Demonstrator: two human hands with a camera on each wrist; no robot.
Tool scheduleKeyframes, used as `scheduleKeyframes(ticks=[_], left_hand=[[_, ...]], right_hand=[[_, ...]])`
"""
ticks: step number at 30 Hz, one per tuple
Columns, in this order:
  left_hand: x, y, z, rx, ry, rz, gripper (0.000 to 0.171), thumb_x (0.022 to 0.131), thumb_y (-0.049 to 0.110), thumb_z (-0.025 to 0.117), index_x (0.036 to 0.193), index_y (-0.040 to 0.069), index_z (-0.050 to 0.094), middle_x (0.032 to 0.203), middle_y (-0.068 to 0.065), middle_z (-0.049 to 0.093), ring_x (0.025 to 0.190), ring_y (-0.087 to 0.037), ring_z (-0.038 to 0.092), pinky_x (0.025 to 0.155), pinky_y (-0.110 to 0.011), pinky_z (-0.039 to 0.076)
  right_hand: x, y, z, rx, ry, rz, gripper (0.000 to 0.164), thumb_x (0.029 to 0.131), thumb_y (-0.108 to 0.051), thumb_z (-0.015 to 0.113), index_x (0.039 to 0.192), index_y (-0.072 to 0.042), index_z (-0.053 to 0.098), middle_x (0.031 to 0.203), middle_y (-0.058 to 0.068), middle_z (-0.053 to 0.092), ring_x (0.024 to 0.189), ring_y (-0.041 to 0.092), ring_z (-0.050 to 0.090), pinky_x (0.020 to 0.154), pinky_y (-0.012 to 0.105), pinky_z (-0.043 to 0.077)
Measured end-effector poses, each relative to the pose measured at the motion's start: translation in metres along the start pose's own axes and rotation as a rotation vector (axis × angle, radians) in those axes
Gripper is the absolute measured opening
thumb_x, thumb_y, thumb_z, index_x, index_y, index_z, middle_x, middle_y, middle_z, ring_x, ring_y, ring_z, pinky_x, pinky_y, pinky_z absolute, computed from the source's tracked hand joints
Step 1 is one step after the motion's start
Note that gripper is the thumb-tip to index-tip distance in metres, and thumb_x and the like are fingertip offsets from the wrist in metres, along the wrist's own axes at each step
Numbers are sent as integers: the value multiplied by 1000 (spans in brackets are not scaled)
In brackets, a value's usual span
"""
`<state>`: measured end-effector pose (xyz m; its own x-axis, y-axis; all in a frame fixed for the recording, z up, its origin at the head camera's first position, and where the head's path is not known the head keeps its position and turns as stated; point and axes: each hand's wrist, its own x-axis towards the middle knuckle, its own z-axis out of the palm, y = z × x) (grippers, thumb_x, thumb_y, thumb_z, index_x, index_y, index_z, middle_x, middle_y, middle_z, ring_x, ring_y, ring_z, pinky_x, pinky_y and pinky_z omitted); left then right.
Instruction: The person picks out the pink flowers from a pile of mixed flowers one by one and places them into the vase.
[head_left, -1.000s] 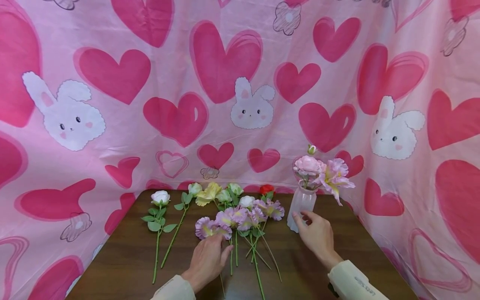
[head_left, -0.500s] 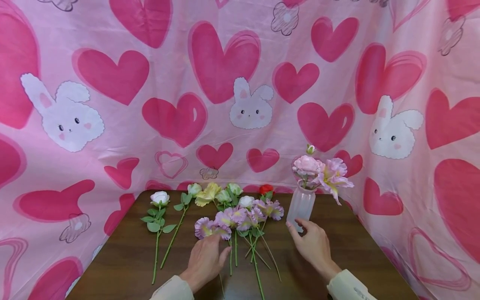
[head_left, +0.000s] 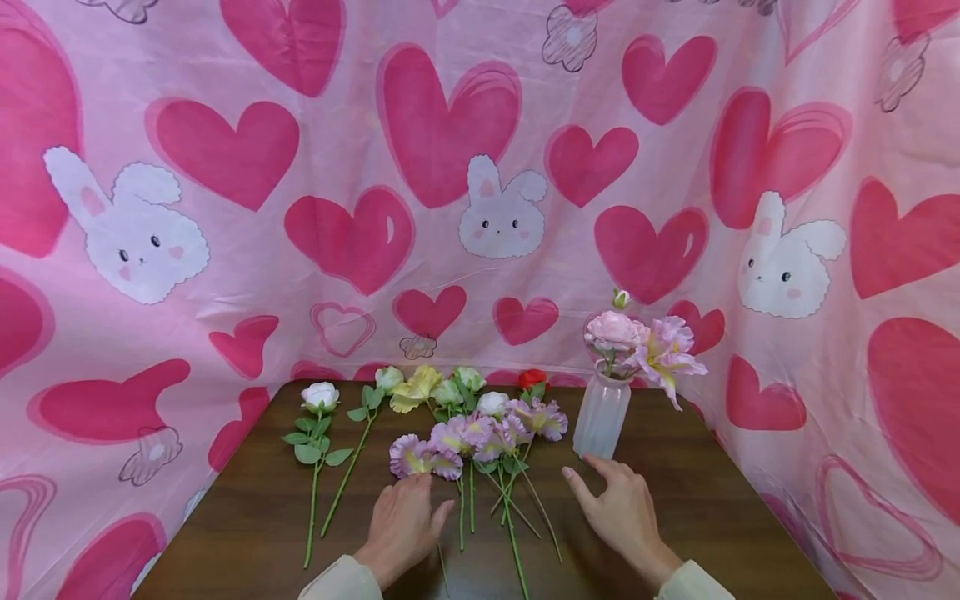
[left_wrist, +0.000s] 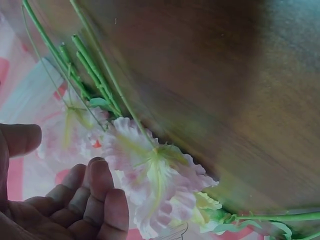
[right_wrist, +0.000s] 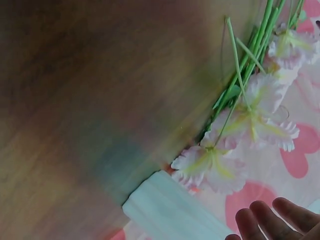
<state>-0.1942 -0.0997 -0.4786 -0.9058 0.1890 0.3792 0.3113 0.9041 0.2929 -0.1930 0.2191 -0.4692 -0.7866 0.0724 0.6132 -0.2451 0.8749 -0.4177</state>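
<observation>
A frosted, ribbed vase (head_left: 602, 417) stands upright at the right of the table, holding a pink flower (head_left: 617, 331), a lilac ruffled flower (head_left: 667, 354) and a small white bud (head_left: 621, 298). Just in front of its base is my right hand (head_left: 618, 510), fingers extended and nothing in them. My left hand (head_left: 403, 527) hovers by a lying lilac ruffled flower (head_left: 409, 457). In the left wrist view its loosely bent fingers (left_wrist: 102, 185) hold nothing, beside the lilac petals (left_wrist: 155, 182). The right wrist view shows the vase's lower part (right_wrist: 172, 210) near my fingertips.
Several lilac flowers (head_left: 491, 437) lie mid-table with green stems (head_left: 512, 533) toward me. Behind them are a yellow flower (head_left: 417, 388), a red one (head_left: 533, 380) and pale roses. A white rose (head_left: 321, 395) lies at the left. Pink heart-print cloth (head_left: 420, 250) surrounds the dark wooden table (head_left: 247, 517).
My right hand has drawn back from the vase's side toward me. The left hand has shifted slightly back and left. The vase and flowers stay in place.
</observation>
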Motion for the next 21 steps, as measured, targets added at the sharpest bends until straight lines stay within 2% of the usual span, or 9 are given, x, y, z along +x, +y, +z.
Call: scheduleKeyframes(ticks=[5, 14, 21], left_hand=[[-1, -3, 2, 40, -13, -13, 40, 84, 41, 82, 81, 7, 63, 74, -8, 63, 68, -31, 62, 66, -48, 51], [5, -6, 8, 39, -110, -90, 39, 84, 39, 82, 77, 6, 63, 71, -7, 63, 67, -30, 63, 69, -50, 52], [10, -8, 18, 29, -146, -143, 40, 82, 38, 84, 70, 7, 61, 68, -6, 64, 64, -31, 63, 69, -50, 52]], right_hand=[[-8, -2, 4, -10, 9, -40, 46, 84, -44, 83, 110, -6, 78, 106, 14, 76, 96, 36, 71, 82, 57, 52], [-21, -5, 7, -38, -2, -84, 47, 83, -45, 84, 107, -5, 78, 105, 12, 76, 98, 34, 70, 84, 55, 49], [-24, -7, 6, -42, 25, -110, 45, 83, -43, 84, 105, -5, 78, 103, 11, 77, 97, 33, 70, 80, 54, 49]])
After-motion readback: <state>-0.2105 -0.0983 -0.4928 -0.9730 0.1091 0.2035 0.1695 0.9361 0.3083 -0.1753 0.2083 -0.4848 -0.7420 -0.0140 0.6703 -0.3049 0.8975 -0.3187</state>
